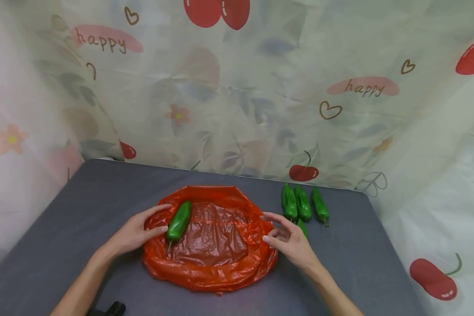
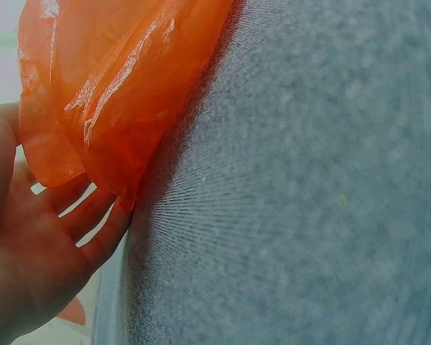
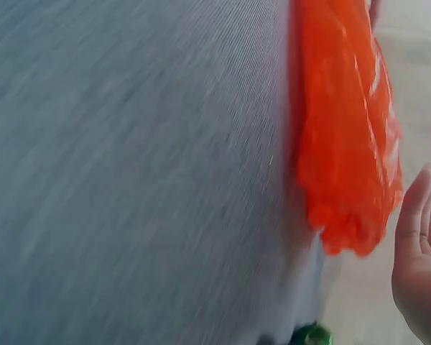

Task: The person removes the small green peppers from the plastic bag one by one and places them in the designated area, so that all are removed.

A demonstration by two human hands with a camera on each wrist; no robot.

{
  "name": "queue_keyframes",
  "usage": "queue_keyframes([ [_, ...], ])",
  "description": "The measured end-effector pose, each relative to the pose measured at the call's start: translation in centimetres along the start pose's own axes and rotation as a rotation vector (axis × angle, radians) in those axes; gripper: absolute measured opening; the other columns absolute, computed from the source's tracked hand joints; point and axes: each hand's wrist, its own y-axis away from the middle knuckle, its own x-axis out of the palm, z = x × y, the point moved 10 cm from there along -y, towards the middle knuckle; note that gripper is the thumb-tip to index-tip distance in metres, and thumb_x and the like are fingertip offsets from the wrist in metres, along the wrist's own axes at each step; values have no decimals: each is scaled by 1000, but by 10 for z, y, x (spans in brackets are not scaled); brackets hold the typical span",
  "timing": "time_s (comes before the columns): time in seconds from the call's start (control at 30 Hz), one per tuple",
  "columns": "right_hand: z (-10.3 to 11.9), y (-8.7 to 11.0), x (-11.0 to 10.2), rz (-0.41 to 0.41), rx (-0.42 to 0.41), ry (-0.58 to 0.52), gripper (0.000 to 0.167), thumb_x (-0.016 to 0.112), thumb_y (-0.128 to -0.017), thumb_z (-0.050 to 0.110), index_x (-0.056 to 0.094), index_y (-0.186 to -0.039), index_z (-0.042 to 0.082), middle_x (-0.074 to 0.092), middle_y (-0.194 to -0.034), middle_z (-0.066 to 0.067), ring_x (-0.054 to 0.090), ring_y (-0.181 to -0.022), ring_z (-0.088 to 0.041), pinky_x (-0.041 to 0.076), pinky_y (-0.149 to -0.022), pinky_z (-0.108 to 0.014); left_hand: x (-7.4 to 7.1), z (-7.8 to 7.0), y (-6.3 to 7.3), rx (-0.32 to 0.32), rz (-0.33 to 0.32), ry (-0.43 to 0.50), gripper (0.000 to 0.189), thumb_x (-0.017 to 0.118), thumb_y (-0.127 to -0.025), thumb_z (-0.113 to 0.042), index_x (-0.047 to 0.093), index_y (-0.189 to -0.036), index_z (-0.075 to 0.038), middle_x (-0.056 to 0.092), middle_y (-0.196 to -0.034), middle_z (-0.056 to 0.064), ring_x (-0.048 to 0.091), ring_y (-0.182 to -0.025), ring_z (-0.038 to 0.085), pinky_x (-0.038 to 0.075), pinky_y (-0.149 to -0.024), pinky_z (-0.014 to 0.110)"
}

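A red plastic bag [image 1: 205,276] lies spread wide on the table, its rim rolled out in a ring. Inside, against the left wall, one green pepper [image 1: 179,221] leans with its stem toward me. My left hand [image 1: 136,230] is at the bag's left rim, thumb beside the pepper; its fairly straight fingers [image 2: 104,233] touch the bag's outer side in the left wrist view. Beside the right rim is my right hand [image 1: 290,239], fingers loosely bent and holding nothing. The right wrist view shows that hand a small gap from the bag [image 3: 345,136].
Several green peppers [image 1: 303,204] lie on the grey table [image 1: 347,263] behind my right hand, one partly hidden by it. A black object [image 1: 116,308] pokes in at the bottom left. Printed curtains [image 1: 237,96] hang around the table's back and sides.
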Motion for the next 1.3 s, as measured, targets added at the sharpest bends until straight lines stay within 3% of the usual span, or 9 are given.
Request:
queue_keyframes([
  [0.33, 9, -22, 41, 45, 28, -27, 51, 71, -93, 11, 54, -141, 14, 57, -136, -12, 65, -95, -26, 55, -76, -31, 0, -3, 1, 9, -5, -5, 60, 68, -96, -27, 44, -150, -13, 51, -139, 23, 63, -102, 23, 53, -79, 27],
  [0.67, 15, -36, 87, 98, 66, -72, 52, 72, -92, 12, 54, -141, 15, 55, -138, -12, 66, -102, -24, 55, -79, -31, 1, -4, 1, 11, 9, 24, 60, 67, -97, -24, 42, -150, -12, 52, -136, 25, 66, -95, 22, 55, -76, 29],
  [1.07, 23, -53, 113, 68, 40, 3, 51, 73, -92, 15, 56, -140, 15, 56, -139, -9, 67, -104, -22, 55, -81, -28, 2, -4, 1, 13, 14, 22, 60, 67, -97, -24, 42, -150, -12, 51, -137, 25, 65, -96, 23, 55, -76, 29],
  [1.3, 21, -61, 132, 60, 73, 1, 52, 75, -90, 12, 57, -139, 17, 57, -138, -10, 67, -106, -26, 55, -78, -25, 1, -3, 1, 12, 7, 14, 60, 67, -97, -25, 42, -151, -13, 49, -140, 25, 64, -99, 23, 54, -77, 28],
])
